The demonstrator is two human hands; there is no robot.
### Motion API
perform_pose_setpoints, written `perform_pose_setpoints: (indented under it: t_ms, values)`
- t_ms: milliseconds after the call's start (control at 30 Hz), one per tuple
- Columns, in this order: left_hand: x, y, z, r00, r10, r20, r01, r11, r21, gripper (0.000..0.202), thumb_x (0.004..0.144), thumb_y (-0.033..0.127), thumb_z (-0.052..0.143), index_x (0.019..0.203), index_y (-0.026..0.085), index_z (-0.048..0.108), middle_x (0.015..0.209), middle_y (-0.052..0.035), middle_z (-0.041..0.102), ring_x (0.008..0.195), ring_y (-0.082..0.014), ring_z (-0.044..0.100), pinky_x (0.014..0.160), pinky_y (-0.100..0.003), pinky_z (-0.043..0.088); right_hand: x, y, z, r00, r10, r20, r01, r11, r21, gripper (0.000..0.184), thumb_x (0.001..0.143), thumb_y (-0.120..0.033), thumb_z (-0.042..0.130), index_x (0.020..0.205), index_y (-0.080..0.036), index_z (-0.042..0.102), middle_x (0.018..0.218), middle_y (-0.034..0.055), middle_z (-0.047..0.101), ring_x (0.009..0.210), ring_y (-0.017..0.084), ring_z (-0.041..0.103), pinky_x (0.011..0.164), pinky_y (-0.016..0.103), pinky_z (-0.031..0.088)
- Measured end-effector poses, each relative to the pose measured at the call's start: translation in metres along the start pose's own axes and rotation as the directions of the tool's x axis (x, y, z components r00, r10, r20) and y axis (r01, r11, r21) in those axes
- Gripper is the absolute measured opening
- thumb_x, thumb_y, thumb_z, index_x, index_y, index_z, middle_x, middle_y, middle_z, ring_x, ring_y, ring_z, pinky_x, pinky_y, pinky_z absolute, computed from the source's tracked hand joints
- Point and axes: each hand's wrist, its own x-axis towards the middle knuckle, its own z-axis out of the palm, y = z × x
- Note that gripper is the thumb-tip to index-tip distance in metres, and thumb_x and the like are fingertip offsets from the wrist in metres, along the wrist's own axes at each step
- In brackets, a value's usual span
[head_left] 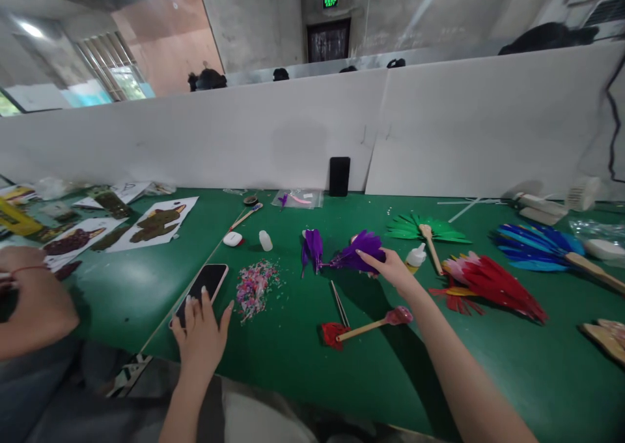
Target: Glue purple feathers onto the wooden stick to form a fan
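My left hand [202, 335] lies with fingers spread on a dark-screened phone [213, 277] at the table's near edge. The fingers of my right hand [390, 268] close on a fan of purple feather-like strips [362, 250], from above and the right. Beside it to the left is a smaller bunch of purple strips [312, 247]. Just below lie tweezers [338, 303] and a wooden spoon [366, 329] with a pink-red bowl, its handle end over a tuft of red strips [333, 334]. A heap of colourful sequins [256, 288] sits between my hands.
A white glue bottle [416, 255], a green fan [452, 229], a red bundle [502, 283] and a blue fan [532, 247] stretch along the right. A black phone [340, 176] leans against the white partition [244, 137]. Another person's arm [39, 303] is at left, near brown animal pictures [156, 223].
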Motion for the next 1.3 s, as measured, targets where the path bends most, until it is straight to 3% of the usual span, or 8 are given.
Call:
perform_pose_setpoints:
  t_ms: [167,300,500,567,633,900,1067,1300]
  values:
    - [0.009,0.013,-0.006,0.999,0.032,0.028,-0.03,0.998,-0.057,0.066,0.087,0.043,0.028,0.133,-0.003,0.033,0.125,-0.0292,0.048,0.13,-0.0327,0.029,0.104,-0.055,0.013,-0.003,-0.001,0.002,1.0,0.011,0.011,-0.011,1.0,0.003,0.038,0.064,-0.048,0.069,0.076,-0.012,0.066,0.06,0.0048,0.064,0.048,0.012,0.052,0.043,0.023,0.043]
    - [0.026,0.068,-0.031,0.992,0.129,-0.004,-0.122,0.928,-0.353,0.062,0.086,0.042,0.037,0.138,0.009,0.029,0.137,-0.0207,0.038,0.135,-0.0308,0.019,0.105,-0.055,0.013,-0.004,-0.001,0.006,0.998,0.011,0.055,-0.011,1.0,0.003,0.038,0.064,-0.048,0.069,0.076,-0.013,0.067,0.061,0.0044,0.063,0.048,0.012,0.051,0.044,0.024,0.042]
    - [0.041,0.183,-0.044,0.772,0.632,0.068,-0.311,0.468,-0.827,0.065,0.084,0.046,0.044,0.14,0.023,0.021,0.139,-0.0124,0.038,0.128,-0.0265,0.034,0.101,-0.043,0.033,-0.003,0.003,0.007,0.997,-0.049,0.053,0.049,0.999,0.005,0.037,0.059,-0.047,0.073,0.072,-0.014,0.065,0.06,0.0021,0.061,0.049,0.012,0.049,0.045,0.024,0.041]
    - [0.044,0.211,-0.035,0.694,0.716,0.075,-0.314,0.396,-0.863,0.069,0.082,0.048,0.046,0.141,0.022,0.019,0.135,-0.0146,0.042,0.121,-0.0285,0.042,0.095,-0.044,0.039,0.0,0.005,0.003,0.998,-0.056,-0.018,0.057,0.997,0.053,0.036,0.057,-0.046,0.075,0.069,-0.015,0.062,0.056,0.0,0.058,0.047,0.01,0.046,0.044,0.023,0.04]
    - [0.045,0.228,-0.024,0.704,0.7,0.122,-0.262,0.415,-0.871,0.071,0.079,0.05,0.05,0.139,0.022,0.024,0.123,-0.0155,0.051,0.109,-0.0295,0.051,0.086,-0.043,0.044,0.003,0.008,0.0,0.998,-0.018,-0.061,0.026,0.991,0.128,0.038,0.058,-0.05,0.073,0.066,-0.016,0.06,0.053,-0.0005,0.056,0.045,0.01,0.045,0.044,0.023,0.039]
    - [0.037,0.232,-0.007,0.807,0.586,0.069,-0.103,0.255,-0.961,0.041,0.087,0.041,0.04,0.12,0.019,0.05,0.098,-0.0098,0.058,0.092,-0.0212,0.055,0.082,-0.035,0.044,0.009,0.014,0.0,0.992,0.043,0.114,-0.079,0.939,0.335,0.066,0.062,-0.082,0.039,0.08,-0.021,0.055,0.065,0.0046,0.061,0.057,0.018,0.057,0.046,0.027,0.043]
    - [0.035,0.231,-0.017,0.789,0.6,0.13,0.019,0.188,-0.982,0.04,0.091,0.04,0.03,0.109,0.017,0.057,0.077,-0.0053,0.059,0.075,-0.0174,0.055,0.071,-0.031,0.044,0.002,0.014,0.013,0.991,0.007,0.134,-0.044,0.961,0.275,0.054,0.062,-0.07,0.057,0.083,-0.022,0.047,0.064,-0.0027,0.055,0.053,0.011,0.05,0.044,0.02,0.038]
    - [0.032,0.232,-0.019,0.768,0.598,0.228,0.219,0.088,-0.972,0.035,0.085,0.039,0.043,0.111,0.019,0.057,0.082,-0.0045,0.062,0.063,-0.0127,0.054,0.065,-0.028,0.044,0.003,0.019,0.02,0.989,0.101,0.109,-0.131,0.936,0.326,0.05,0.062,-0.062,0.065,0.091,-0.024,0.054,0.063,-0.0045,0.055,0.047,0.007,0.047,0.039,0.017,0.033]
